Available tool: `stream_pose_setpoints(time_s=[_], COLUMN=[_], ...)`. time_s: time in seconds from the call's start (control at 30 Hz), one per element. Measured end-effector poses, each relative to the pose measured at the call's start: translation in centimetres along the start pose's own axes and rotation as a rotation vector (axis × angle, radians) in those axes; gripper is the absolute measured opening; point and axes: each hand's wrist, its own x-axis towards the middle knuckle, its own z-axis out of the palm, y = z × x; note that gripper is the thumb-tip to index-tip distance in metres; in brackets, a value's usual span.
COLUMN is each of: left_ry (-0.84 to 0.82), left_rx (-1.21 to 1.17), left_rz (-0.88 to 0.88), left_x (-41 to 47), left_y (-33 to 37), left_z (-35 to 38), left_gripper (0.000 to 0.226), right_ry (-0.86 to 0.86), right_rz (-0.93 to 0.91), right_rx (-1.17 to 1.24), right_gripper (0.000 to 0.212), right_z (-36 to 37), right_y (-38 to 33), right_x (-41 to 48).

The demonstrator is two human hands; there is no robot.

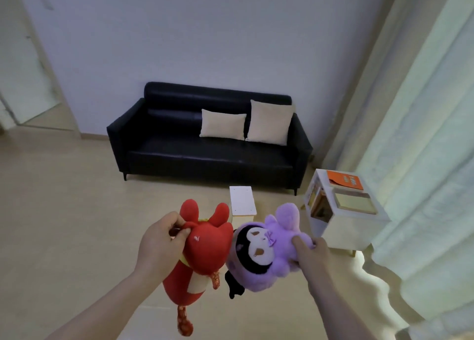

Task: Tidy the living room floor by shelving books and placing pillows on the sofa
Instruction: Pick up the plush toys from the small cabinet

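Dim, cool-toned interior view. Daylight filters through the pale curtain (pixel 423 134) at right and falls as a bright patch on the floor (pixel 379 286) below it. The black sofa (pixel 179 157) shows faint sheen and little detail. Wide-angle distortion bends the wall edges and curtain folds outward near the frame borders. Overall rendering is soft and slightly blurred.

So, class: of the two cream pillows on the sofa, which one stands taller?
The right pillow, by the sofa's right arm; the left pillow sits lower and wider.
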Motion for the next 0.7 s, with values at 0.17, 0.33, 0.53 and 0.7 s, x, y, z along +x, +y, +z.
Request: stream_pose_setpoints(time_s=[0.17, 0.33, 0.53, 0.7], left_ry=[-0.01, -0.006, 0.039, 0.059], left_rx=[0.011, 0.021, 0.03, 0.049], left_rz=[0.001, 0.001, -0.008, -0.023], left_x=[10.9, 21.4, 34.9, 45.6], left_y=[-2.9, -6.0, -9.8, -12.5], left_z=[-4.5, -7.8, -10.1, -11.8], left_gripper=[0.017, 0.019, 0.018, 0.021], right_ry=[0.016, 0.015, 0.004, -0.035], right_rz=[0.026, 0.037, 0.023, 0.071], right_rx=[-0.052, -0.038, 0.029, 0.096], right_gripper=[0.027, 0.022, 0.014, 0.023], right_z=[9.9, 19.0, 31.0, 41.3], right_y=[-4.5, -9.0, -13.9, -17.6], right_x=[4.1, 8.6, 15.8, 22.7])
